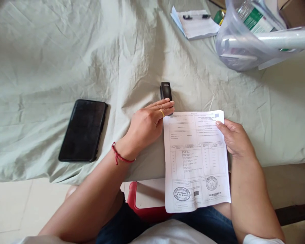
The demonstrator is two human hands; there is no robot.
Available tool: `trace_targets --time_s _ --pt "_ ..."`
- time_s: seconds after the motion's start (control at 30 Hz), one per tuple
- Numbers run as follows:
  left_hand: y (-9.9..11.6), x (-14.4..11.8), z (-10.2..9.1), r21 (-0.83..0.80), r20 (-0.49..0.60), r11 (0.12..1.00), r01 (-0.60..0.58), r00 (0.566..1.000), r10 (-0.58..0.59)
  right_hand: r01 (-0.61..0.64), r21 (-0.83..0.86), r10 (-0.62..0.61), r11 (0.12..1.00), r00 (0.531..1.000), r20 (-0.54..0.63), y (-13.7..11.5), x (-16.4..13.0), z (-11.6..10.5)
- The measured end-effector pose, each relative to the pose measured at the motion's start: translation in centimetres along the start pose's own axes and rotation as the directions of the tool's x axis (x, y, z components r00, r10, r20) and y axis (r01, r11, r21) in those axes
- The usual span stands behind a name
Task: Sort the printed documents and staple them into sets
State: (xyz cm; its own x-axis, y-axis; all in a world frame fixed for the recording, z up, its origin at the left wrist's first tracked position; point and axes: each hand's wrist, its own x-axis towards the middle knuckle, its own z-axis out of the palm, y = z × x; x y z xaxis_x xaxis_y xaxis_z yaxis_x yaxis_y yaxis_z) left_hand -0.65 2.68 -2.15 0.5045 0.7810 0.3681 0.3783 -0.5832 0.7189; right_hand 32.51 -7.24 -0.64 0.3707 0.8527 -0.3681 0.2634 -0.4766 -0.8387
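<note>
1. Paper: lies at the surface edge, lower half overhanging the lap; light, limp, likely to crease.
2. Right hand: pinches its right margin, thumb on top.
3. Left hand: open, fingertips at the top-left corner, touching a stapler.
4. Best taken at both side margins.

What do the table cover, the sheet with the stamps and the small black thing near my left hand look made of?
Table cover: matte woven cloth, judging by its creases. Sheet: thin white printed paper, overhanging the edge. Small black thing: probably hard plastic, slightly glossy.
</note>
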Motion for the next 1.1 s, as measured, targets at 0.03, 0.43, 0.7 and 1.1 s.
trace_targets --time_s 0.03,0.43,0.7,1.1 --pt "-0.1 -0.1 -0.2 -0.01 0.019 1.0 0.008 1.0 -0.007 0.003 -0.002 -0.003 1.0 1.0 -0.002 0.0 0.0 0.0" --pt "-0.5 -1.3 0.4 0.025 0.005 1.0 -0.002 1.0 0.002 0.006 0.007 -0.006 1.0 1.0 0.012 0.0 0.2 0.0" --pt "0.3 -1.3 0.8 0.06 -0.034 0.998 0.011 0.999 -0.009 -0.008 0.029 0.006 1.0 0.999 0.05 -0.9 -0.1 -0.2" --pt "2.6 0.1 0.4 -0.157 -0.26 0.954 0.254 0.922 -0.288 -0.118 0.165 0.047 0.979 0.923 0.381 -3.9 -3.3 -0.3"
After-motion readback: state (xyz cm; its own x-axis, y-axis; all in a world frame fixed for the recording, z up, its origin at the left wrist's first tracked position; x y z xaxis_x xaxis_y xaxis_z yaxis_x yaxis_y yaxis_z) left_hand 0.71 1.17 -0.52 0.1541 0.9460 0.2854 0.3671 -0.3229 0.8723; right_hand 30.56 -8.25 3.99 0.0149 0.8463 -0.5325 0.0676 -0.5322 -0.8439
